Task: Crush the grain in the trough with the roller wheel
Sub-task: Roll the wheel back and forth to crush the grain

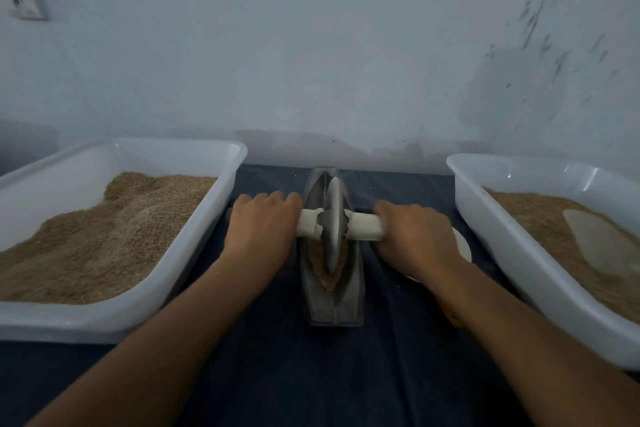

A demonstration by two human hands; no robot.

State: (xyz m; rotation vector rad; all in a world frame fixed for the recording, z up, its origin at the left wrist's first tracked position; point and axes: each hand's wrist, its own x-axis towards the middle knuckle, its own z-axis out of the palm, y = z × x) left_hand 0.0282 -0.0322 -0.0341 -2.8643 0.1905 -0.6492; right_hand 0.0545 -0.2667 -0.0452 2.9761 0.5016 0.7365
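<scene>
Two white tubs [221, 184] of grain flank the dark tabletop [277, 374]. At centre frame the trough [334, 305] holds grain [329, 279] under the roller wheel [333, 225]. The left hand [259, 229] and right hand [412, 236] curl round its handle: mid-crush, I'd say; next, roll it toward the near grain.

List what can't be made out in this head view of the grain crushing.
- Ends of the white roller handle: covered by the left hand and right hand.
- Round white object: mostly behind the right hand, so what it is cannot be told.
- Grain under the grey metal roller wheel in the narrow grey trough: hidden by the wheel.
- White plastic tub on the right: cut off by the frame edge.
</scene>
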